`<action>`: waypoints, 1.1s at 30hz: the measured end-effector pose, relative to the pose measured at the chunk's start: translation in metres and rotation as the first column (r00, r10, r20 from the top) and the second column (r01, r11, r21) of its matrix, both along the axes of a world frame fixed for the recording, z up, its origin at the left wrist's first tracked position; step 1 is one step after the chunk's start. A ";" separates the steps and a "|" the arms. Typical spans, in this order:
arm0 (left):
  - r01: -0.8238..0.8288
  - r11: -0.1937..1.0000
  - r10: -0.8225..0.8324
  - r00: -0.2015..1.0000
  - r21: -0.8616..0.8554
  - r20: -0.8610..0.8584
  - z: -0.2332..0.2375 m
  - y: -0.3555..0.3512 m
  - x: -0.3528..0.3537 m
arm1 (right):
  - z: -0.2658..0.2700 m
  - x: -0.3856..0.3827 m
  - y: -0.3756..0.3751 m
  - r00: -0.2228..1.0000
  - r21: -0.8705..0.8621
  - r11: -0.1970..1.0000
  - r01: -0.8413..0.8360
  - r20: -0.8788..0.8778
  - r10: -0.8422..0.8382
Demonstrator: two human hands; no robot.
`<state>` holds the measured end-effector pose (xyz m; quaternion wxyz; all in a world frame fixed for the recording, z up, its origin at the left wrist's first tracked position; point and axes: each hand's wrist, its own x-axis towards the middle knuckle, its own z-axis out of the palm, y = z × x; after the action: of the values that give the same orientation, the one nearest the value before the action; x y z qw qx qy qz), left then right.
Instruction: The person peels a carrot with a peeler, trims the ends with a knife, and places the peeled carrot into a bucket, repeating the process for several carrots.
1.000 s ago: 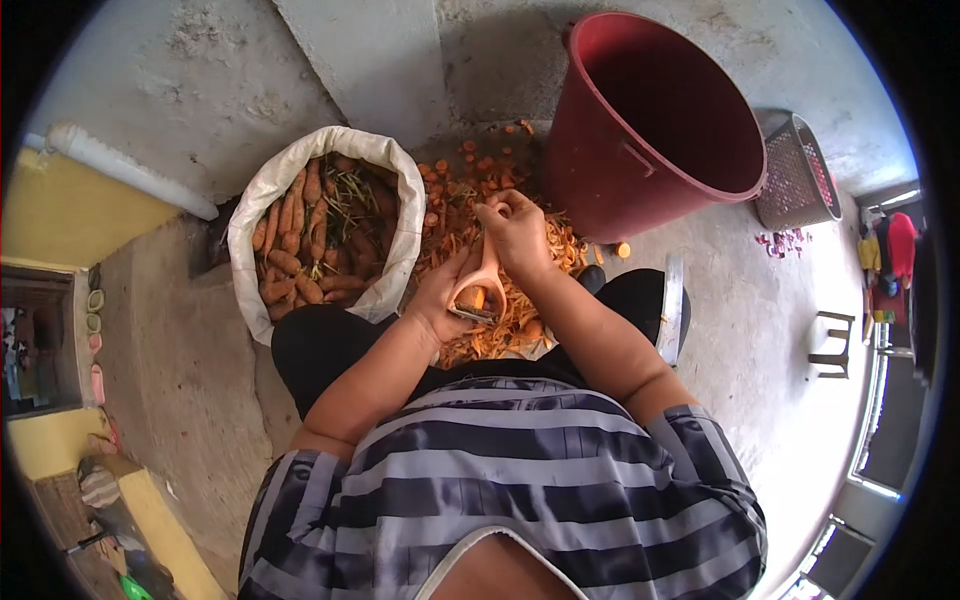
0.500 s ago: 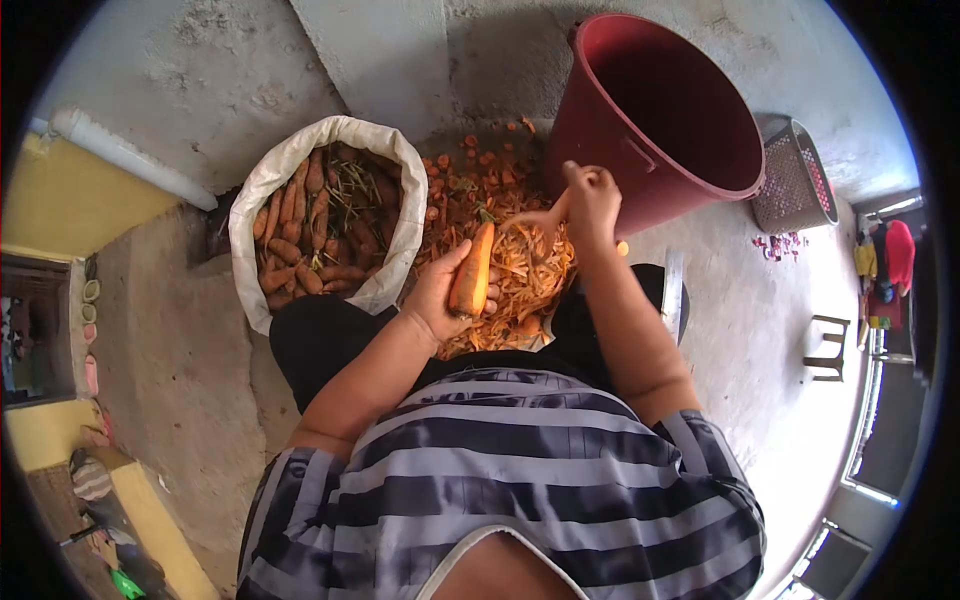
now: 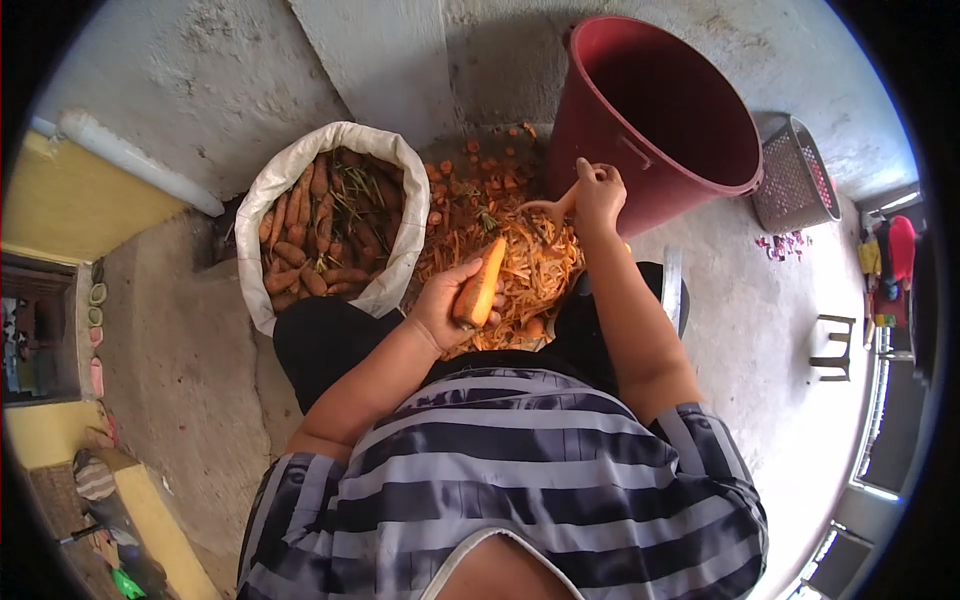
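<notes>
My left hand (image 3: 446,303) is closed around a partly peeled carrot (image 3: 482,283), its bright orange narrow end pointing up and away from me. Darker skin shows at the thick end. In my right hand (image 3: 600,197) is a pinkish Y-shaped peeler (image 3: 548,207), its head held apart from the carrot, up and to the right. Below both hands lies a heap of orange peelings (image 3: 520,275) between my knees. An open white sack (image 3: 408,240), filled with unpeeled carrots (image 3: 312,205), stands beside my left knee.
A tall dark-red bin (image 3: 650,130) stands just beyond my right hand, close to the wall. Behind it is a grey perforated basket (image 3: 790,185). Carrot tops and slices (image 3: 475,160) are scattered near the wall. A small stool (image 3: 832,347) stands farther right.
The carrot in my left hand has come slightly down and tilted more to the right. The peeler has moved a little away from the carrot, up and right.
</notes>
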<state>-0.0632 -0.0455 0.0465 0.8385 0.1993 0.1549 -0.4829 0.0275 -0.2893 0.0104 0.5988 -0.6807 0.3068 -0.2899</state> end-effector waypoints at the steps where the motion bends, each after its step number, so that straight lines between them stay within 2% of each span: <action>1: -0.021 1.000 0.021 1.000 0.021 -0.005 -0.004 0.001 0.002 | 0.014 -0.013 0.012 0.998 0.063 0.996 -0.062 0.026 0.061; 3: -0.055 0.996 0.053 0.998 0.073 0.025 0.004 -0.002 0.002 | 0.049 -0.048 0.049 0.970 0.120 0.966 -0.227 0.114 0.214; 6: -0.076 0.996 0.080 0.992 0.040 -0.096 -0.012 -0.014 0.006 | 0.066 -0.079 0.087 0.888 0.165 0.885 -0.434 0.246 0.389; 7: -0.025 0.998 0.025 1.000 0.056 -0.003 -0.014 -0.015 0.004 | 0.075 -0.078 0.086 0.897 0.145 0.889 -0.434 0.163 0.411; 10: 0.076 0.996 -0.079 0.995 0.047 0.069 -0.019 -0.012 -0.003 | 0.047 -0.039 0.061 0.968 0.058 0.967 -0.249 0.033 0.247; 11: 0.114 0.993 -0.113 0.993 -0.014 0.036 -0.020 -0.011 -0.003 | 0.032 -0.025 0.044 0.986 -0.032 0.985 -0.167 -0.006 0.167; 12: 0.081 0.995 -0.084 0.996 0.053 0.041 -0.013 -0.012 -0.006 | 0.019 -0.014 0.025 0.996 -0.125 0.988 -0.086 -0.036 0.082; 14: 0.015 0.982 -0.028 0.998 0.190 0.064 0.007 -0.013 -0.012 | 0.010 -0.007 0.000 0.999 -0.050 0.998 0.032 -0.038 -0.034; 15: 0.005 0.992 -0.007 1.000 0.128 0.019 0.004 -0.011 -0.009 | 0.009 -0.007 -0.005 0.998 -0.023 0.999 0.042 -0.040 -0.042; 18: -0.027 0.995 0.030 0.999 0.097 -0.026 0.001 -0.007 -0.002 | 0.055 -0.044 0.031 0.979 0.107 0.978 -0.182 0.116 0.169; 20: -0.028 0.991 0.031 0.999 0.133 -0.023 -0.001 -0.009 0.000 | 0.083 -0.076 0.068 0.924 0.176 0.911 -0.372 0.166 0.345; 22: -0.033 0.987 0.037 0.999 0.158 -0.024 -0.002 -0.015 -0.001 | 0.071 -0.088 0.086 0.836 0.182 0.825 -0.535 0.257 0.485; 23: 0.004 0.996 -0.005 1.000 0.092 0.011 -0.016 -0.013 -0.001 | 0.071 -0.084 0.084 0.852 0.139 0.841 -0.522 0.135 0.506; 26: 0.050 0.978 -0.070 0.993 0.204 0.093 -0.017 -0.009 -0.006 | 0.035 -0.039 0.062 0.949 0.070 0.948 -0.311 0.074 0.306; 27: 0.107 0.994 -0.107 0.994 0.021 0.001 -0.019 -0.008 -0.007 | 0.030 -0.024 0.046 0.976 -0.005 0.976 -0.218 -0.024 0.218; 28: 0.094 0.994 -0.095 0.995 0.064 0.010 -0.015 -0.008 -0.009 | 0.026 -0.013 0.026 0.986 -0.089 0.988 -0.129 -0.113 0.119; 30: 0.065 0.986 -0.071 0.997 0.150 0.033 -0.003 -0.010 -0.011 | 0.020 -0.007 0.003 0.995 -0.068 0.998 -0.005 -0.100 -0.001; 31: 0.031 0.995 -0.036 0.998 0.097 0.045 -0.003 -0.009 -0.009 | 0.021 -0.007 0.004 0.999 -0.029 0.999 -0.027 -0.041 0.026; 33: 0.002 0.993 -0.002 1.000 0.122 0.001 -0.004 -0.007 -0.004 | 0.035 -0.022 0.012 0.995 0.042 0.996 -0.079 0.071 0.076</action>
<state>-0.0671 -0.0523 0.0427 0.8244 0.2506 0.1836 -0.4731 0.0052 -0.2778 0.0455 0.6349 -0.6681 0.2655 -0.2829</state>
